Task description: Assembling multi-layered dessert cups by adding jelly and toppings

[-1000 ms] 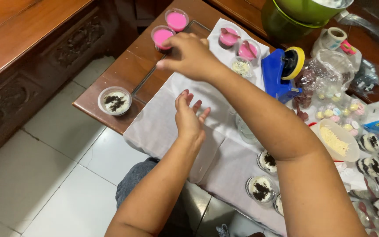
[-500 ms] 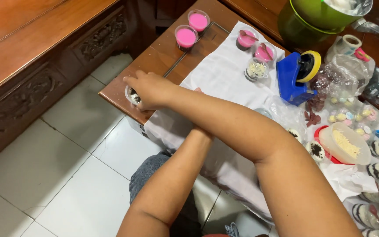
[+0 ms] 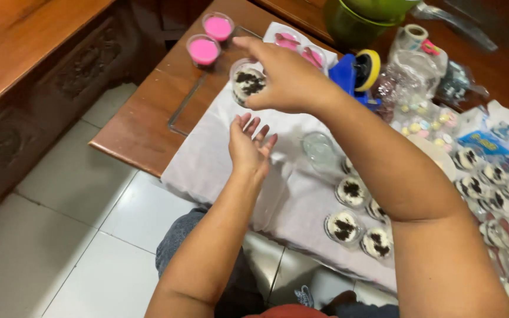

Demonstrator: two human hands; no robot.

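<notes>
- Clear dessert cup (image 3: pixel 247 82), white cream with dark crumbs, gripped in right hand (image 3: pixel 287 79), raised over the white cloth (image 3: pixel 207 159), far side.
- Left hand (image 3: pixel 250 147) open, palm up, empty, just near of the cup.

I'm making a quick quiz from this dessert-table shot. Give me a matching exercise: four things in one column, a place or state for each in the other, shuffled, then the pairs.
Things:
1. cup with dark crumbs
2. left hand
3. two pink-filled cups
4. blue tape dispenser

Places or states:
A. empty, palm up, over the white cloth
B. on bare wood at the table's far corner
C. held in the right hand
D. just beyond the right wrist, beside the green bowl

Pairs: 1-C, 2-A, 3-B, 4-D
</notes>
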